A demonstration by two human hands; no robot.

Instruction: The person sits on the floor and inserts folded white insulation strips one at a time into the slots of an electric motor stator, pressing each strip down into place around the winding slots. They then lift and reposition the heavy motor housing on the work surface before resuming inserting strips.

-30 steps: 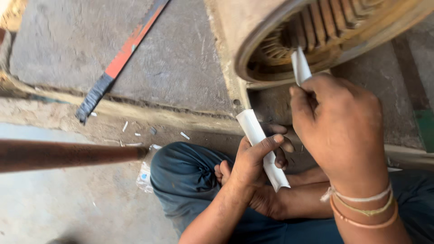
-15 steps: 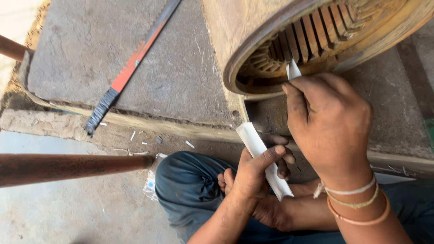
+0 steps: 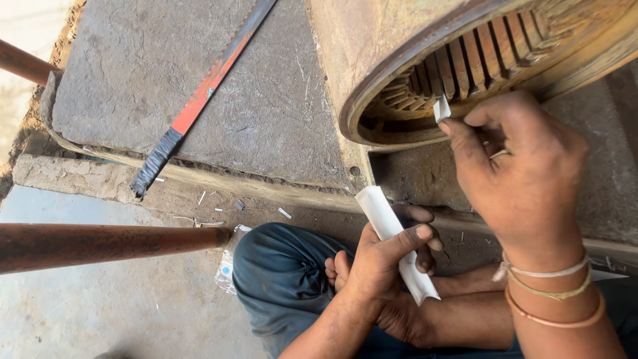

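A large rusty motor stator with slotted inner teeth lies on a stone slab. My right hand pinches a small white folded paper strip and holds its tip at one slot of the stator's inner ring. Lower down, my left hand grips a bundle of long white folded paper strips, held slanted over my knee in blue trousers. Thread bands circle my right wrist.
A hacksaw blade, red with a black taped end, lies diagonally on the slab. A rusty brown pipe crosses at the left, another pipe end at upper left. Paper scraps litter the ground by the slab's edge.
My right hand has pushed the small strip up and further toward the stator slots. The left hand has stayed holding the bundle. The view has shifted slightly.
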